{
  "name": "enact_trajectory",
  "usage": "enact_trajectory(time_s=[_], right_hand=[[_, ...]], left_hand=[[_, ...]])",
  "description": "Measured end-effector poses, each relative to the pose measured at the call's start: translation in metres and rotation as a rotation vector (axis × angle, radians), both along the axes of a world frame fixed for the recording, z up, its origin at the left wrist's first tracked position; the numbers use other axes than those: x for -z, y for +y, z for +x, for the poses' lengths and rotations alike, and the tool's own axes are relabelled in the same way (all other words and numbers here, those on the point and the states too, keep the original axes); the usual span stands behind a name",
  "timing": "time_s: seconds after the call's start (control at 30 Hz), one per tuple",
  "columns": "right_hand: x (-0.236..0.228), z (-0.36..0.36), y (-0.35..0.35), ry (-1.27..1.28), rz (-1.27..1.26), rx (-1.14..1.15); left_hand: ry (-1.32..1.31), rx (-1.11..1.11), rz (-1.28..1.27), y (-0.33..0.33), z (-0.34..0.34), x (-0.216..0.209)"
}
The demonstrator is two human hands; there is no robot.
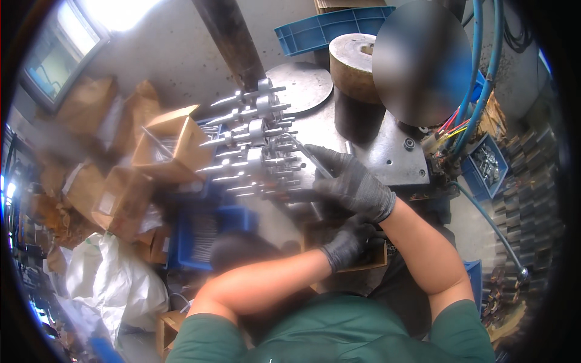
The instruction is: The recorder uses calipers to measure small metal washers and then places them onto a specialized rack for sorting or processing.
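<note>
Green sleeves and bare forearms are seen lowest, both hands gloved in black.

Up at the right hand (351, 181), a thin metal rod (305, 154) is pinched in closed fingers (321, 158); its long axis is tilted up and to the left, toward the rack of steel pins (254, 145), whose pins are laid left to right. Lower down, the left hand (351, 241) is curled into a cardboard box (376, 257); what is gripped there cannot be told.
</note>
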State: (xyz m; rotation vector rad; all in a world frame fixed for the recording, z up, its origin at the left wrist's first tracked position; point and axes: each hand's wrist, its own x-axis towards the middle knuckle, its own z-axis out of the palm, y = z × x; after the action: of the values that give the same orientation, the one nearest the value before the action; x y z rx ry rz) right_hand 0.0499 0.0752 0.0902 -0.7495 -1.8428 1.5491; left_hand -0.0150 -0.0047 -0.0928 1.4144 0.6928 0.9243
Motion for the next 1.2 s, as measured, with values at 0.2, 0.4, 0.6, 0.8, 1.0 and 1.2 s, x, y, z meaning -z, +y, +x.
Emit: enact_trajectory(time_s=[0.2,0.4,0.6,0.8,1.0,1.2], right_hand=[[0.022,-0.01,0.003,0.087,0.014,0.057],[0.036,-0.023,0.001,-0.006,0.109,0.172],[0.031,-0.02,0.003,-0.033,0.164,0.113],[0.025,-0.015,0.0,0.024,0.098,0.126],[0.033,-0.03,0.003,-0.002,0.156,0.173],[0.019,-0.015,-0.014,0.359,-0.731,-0.186]], left_hand=[[-0.105,0.001,-0.758,-0.003,-0.002,-0.027],[0.096,0.059,-0.665,0.0,-0.001,-0.012],[-0.343,-0.081,-1.303,0.011,0.007,-0.026],[-0.078,0.005,-1.001,0.011,0.006,0.0],[-0.036,-0.032,0.011,0.007,0.008,0.048],[0.178,0.276,-0.365,-0.006,-0.018,0.003]])
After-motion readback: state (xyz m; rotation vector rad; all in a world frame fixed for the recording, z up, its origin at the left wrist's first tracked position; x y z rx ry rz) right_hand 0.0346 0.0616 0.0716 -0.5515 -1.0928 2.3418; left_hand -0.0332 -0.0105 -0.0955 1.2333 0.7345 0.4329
